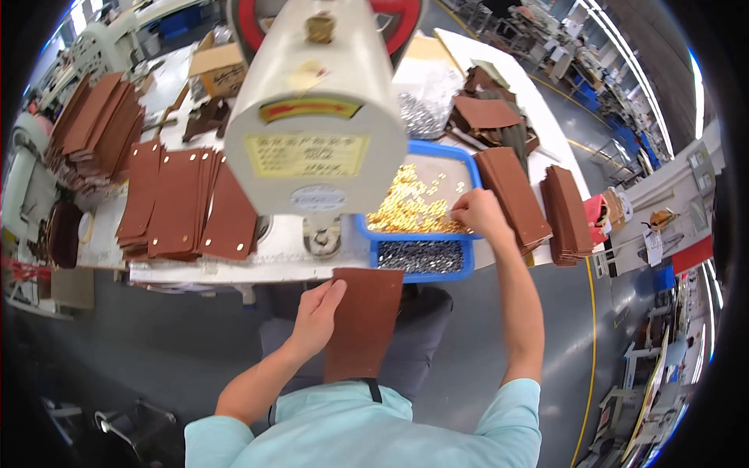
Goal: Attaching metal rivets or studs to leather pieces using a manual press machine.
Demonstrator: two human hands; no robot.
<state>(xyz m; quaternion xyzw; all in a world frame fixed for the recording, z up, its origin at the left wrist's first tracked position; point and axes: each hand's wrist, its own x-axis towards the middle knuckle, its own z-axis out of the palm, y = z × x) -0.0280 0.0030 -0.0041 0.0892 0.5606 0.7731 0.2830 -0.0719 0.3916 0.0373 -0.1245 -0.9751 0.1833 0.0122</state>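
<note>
Brown leather panel (363, 321): flat rectangular piece, long axis running from the person's lap up toward the bench (234, 269) edge, its far short edge just under the press machine (316, 117). Held along its left long edge by the left hand (316, 316), thumb over the upper face and fingers curled beneath; grip closed on the panel.

Gold fasteners (406, 207): loose heap of small brass-coloured pieces in the upper compartment of a blue tray (468, 269), forward and to the right of the panel. Right hand (480, 212) reaches into the near right corner of the heap, fingertips pinched together at the pieces; whether one is already lifted is too small to tell. The right hand is the nearer of the two to the heap by far; the left hand sits well apart from it, low and toward the body.

Silver fasteners (421, 256): second heap in the tray's near compartment, between the right hand and the panel's far edge, untouched.

Machine base opening (321, 238): directly ahead of the panel's far edge, left of the tray, nearer the left hand than the right.

Stacked brown panels (187, 203): fanned piles with corner rivets, ahead and left of the left hand. Further stacks (515, 195) lie just right of the right hand, beyond the tray's wall, and another pile (568, 214) further right again.
</note>
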